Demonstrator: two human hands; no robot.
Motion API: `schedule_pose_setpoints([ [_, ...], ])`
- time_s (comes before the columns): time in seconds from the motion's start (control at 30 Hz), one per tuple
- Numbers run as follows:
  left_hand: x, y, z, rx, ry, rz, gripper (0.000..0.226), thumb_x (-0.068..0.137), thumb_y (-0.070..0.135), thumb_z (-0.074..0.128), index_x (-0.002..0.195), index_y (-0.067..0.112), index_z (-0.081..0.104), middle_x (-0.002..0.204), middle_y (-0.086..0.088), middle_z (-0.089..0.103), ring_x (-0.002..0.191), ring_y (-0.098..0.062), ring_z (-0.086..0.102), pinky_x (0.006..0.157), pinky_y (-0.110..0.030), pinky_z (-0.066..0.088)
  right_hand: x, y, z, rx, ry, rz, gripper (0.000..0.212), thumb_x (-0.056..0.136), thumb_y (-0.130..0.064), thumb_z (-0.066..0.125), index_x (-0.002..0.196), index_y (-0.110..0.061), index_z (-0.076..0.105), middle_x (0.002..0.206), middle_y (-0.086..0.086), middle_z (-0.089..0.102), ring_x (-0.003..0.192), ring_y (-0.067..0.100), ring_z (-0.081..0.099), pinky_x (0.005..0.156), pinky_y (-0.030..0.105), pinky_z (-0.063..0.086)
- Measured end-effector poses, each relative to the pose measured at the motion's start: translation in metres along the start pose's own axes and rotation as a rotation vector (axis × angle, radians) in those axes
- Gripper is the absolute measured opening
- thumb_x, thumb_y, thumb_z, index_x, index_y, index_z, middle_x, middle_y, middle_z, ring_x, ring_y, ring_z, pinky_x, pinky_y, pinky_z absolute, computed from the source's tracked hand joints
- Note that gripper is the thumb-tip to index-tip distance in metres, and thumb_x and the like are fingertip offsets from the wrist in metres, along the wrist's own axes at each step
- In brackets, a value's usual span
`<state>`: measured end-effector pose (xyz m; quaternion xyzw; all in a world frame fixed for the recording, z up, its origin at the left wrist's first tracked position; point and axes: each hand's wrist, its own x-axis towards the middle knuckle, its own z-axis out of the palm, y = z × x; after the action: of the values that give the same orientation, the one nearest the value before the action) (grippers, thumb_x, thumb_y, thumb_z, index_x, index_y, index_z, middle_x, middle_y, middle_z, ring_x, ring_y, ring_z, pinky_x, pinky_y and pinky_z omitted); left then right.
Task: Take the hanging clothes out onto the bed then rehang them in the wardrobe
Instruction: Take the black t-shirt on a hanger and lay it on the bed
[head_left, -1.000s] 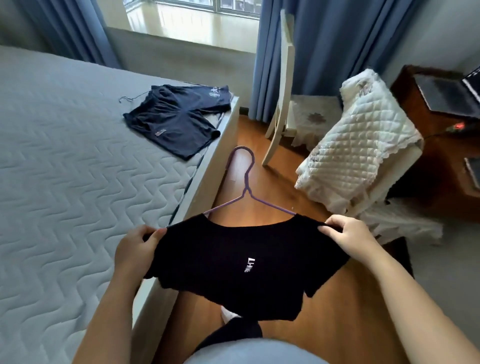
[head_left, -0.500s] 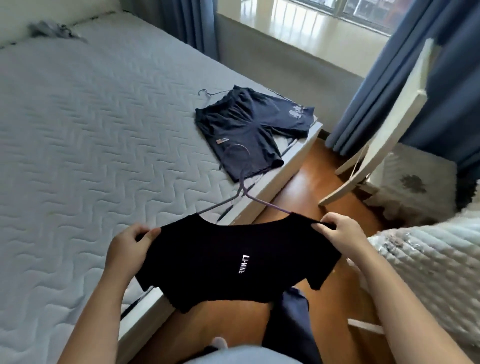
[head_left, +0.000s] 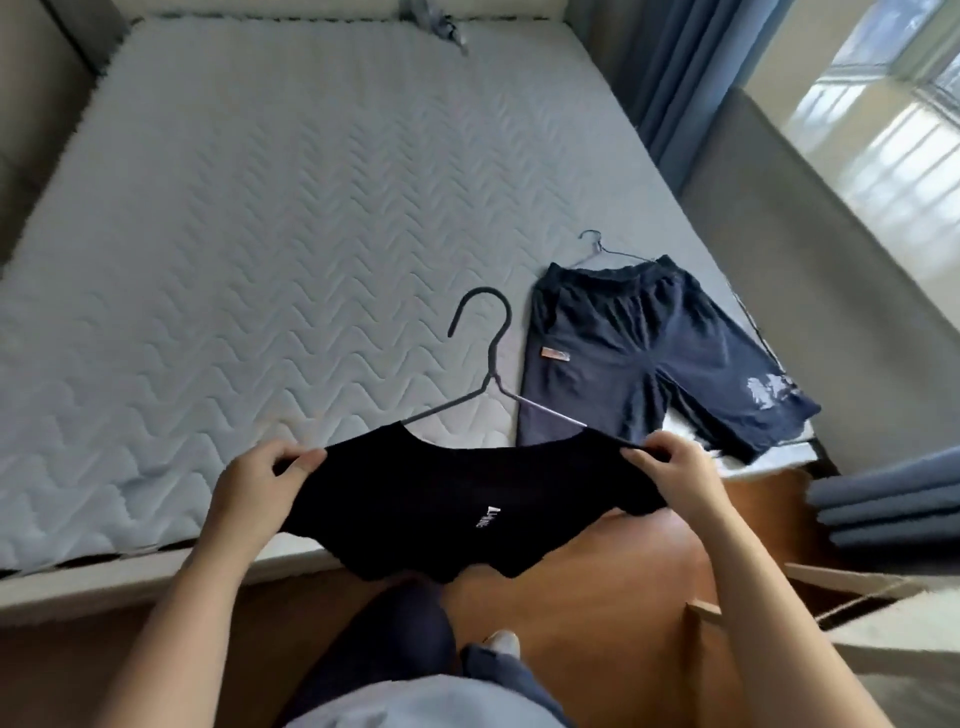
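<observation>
Two grips: left hand (head_left: 254, 478) and right hand (head_left: 675, 467) each pinch one shoulder of the black short-sleeved T-shirt (head_left: 467, 499) on its dark wire hanger (head_left: 491, 353).
Position: shirt held over the near edge of the grey quilted bed (head_left: 260, 234).
Axis: shoulders run left-right; hook points away over the bed; neither hand nearer.
Surface: navy shorts (head_left: 639, 353) lie on the bed, right of the hook.
Room: wooden floor (head_left: 623, 587) below; blue curtain (head_left: 670, 67) at right.

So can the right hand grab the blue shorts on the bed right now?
Probably not just yet. The right hand is busy, its grip pinching the black T-shirt at the shoulder. The blue shorts lie on the bed just beyond it with nothing in between, so once it lets go, it likely could.
</observation>
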<state>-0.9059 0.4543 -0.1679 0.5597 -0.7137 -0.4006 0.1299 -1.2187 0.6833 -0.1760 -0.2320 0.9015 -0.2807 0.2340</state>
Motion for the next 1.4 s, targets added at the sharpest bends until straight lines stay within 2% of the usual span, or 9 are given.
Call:
schedule_pose_setpoints([
  [0.13, 0.009, -0.003, 0.0, -0.016, 0.059, -0.07, 0.013, 0.083, 0.019, 0.063, 0.07, 0.017, 0.063, 0.073, 0.005, 0.063, 0.079, -0.022, 0.057, 0.072, -0.031, 0.037, 0.049, -0.021, 0.007, -0.02, -0.069, -0.07, 0.019, 0.078, -0.019, 0.069, 0.067, -0.013, 0.055, 0.059, -0.004, 0.053, 0.064, 0.018, 0.05, 0.055, 0.011, 0.036],
  [0.23, 0.034, -0.008, 0.008, -0.048, 0.051, -0.101, 0.018, 0.083, 0.015, 0.064, 0.068, 0.023, 0.061, 0.075, 0.009, 0.062, 0.082, -0.02, 0.056, 0.073, -0.023, 0.038, 0.082, -0.033, 0.01, -0.058, -0.127, -0.087, 0.022, 0.077, -0.019, 0.07, 0.064, -0.018, 0.053, 0.059, -0.007, 0.054, 0.06, 0.012, 0.049, 0.056, 0.005, 0.037],
  [0.4, 0.111, 0.005, 0.031, 0.05, -0.091, -0.107, 0.018, 0.086, 0.016, 0.059, 0.071, 0.025, 0.06, 0.074, 0.004, 0.063, 0.081, -0.021, 0.058, 0.069, -0.029, 0.036, 0.136, -0.042, 0.011, -0.114, -0.129, -0.041, 0.026, 0.075, -0.019, 0.073, 0.06, -0.022, 0.053, 0.059, -0.006, 0.057, 0.061, 0.015, 0.05, 0.059, 0.013, 0.038],
  [0.5, 0.158, 0.019, 0.046, 0.069, -0.084, -0.105, 0.018, 0.087, 0.016, 0.057, 0.071, 0.024, 0.058, 0.072, 0.005, 0.06, 0.078, -0.019, 0.055, 0.069, -0.028, 0.035, 0.17, -0.049, 0.015, -0.19, -0.131, -0.031, 0.024, 0.078, -0.019, 0.071, 0.063, -0.021, 0.052, 0.059, -0.005, 0.055, 0.063, 0.02, 0.05, 0.056, 0.023, 0.035],
  [0.57, 0.185, 0.027, 0.055, 0.098, -0.067, -0.103, 0.013, 0.088, 0.017, 0.057, 0.075, 0.016, 0.062, 0.074, 0.001, 0.06, 0.079, -0.021, 0.055, 0.069, -0.028, 0.034, 0.194, -0.054, 0.019, -0.226, -0.132, -0.032, 0.02, 0.08, -0.017, 0.069, 0.068, -0.019, 0.053, 0.062, -0.002, 0.055, 0.068, 0.022, 0.051, 0.062, 0.028, 0.032],
  [0.67, 0.218, 0.036, 0.065, 0.142, -0.028, -0.087, 0.016, 0.088, 0.017, 0.056, 0.085, 0.005, 0.065, 0.081, -0.004, 0.062, 0.079, -0.022, 0.054, 0.07, -0.028, 0.035, 0.226, -0.062, 0.019, -0.216, -0.137, -0.049, 0.017, 0.082, -0.013, 0.066, 0.072, -0.017, 0.054, 0.068, 0.003, 0.058, 0.073, 0.023, 0.053, 0.067, 0.026, 0.033],
  [1.0, 0.346, 0.084, 0.092, 0.179, 0.027, -0.107, 0.021, 0.091, 0.022, 0.051, 0.089, 0.005, 0.063, 0.083, -0.004, 0.059, 0.08, -0.022, 0.052, 0.07, -0.028, 0.034, 0.369, -0.097, 0.03, -0.154, -0.199, -0.108, 0.004, 0.087, -0.016, 0.06, 0.083, -0.015, 0.06, 0.081, 0.002, 0.059, 0.081, 0.018, 0.052, 0.069, 0.025, 0.032],
  [1.2, 0.442, 0.104, 0.123, 0.252, 0.086, -0.09, 0.025, 0.093, 0.027, 0.047, 0.099, 0.007, 0.062, 0.094, -0.005, 0.061, 0.091, -0.027, 0.055, 0.077, -0.033, 0.039, 0.466, -0.109, 0.053, -0.087, -0.139, -0.069, 0.018, 0.087, -0.019, 0.059, 0.1, -0.007, 0.064, 0.097, 0.008, 0.064, 0.099, 0.025, 0.057, 0.075, 0.024, 0.031],
  [1.4, 0.521, 0.082, 0.188, 0.304, 0.077, -0.092, 0.027, 0.094, 0.028, 0.045, 0.093, 0.006, 0.06, 0.092, -0.011, 0.064, 0.08, -0.025, 0.053, 0.075, -0.036, 0.042, 0.56, -0.082, 0.099, -0.107, -0.13, -0.046, 0.008, 0.086, -0.021, 0.059, 0.088, -0.014, 0.063, 0.099, 0.013, 0.068, 0.096, 0.03, 0.06, 0.072, 0.029, 0.037],
])
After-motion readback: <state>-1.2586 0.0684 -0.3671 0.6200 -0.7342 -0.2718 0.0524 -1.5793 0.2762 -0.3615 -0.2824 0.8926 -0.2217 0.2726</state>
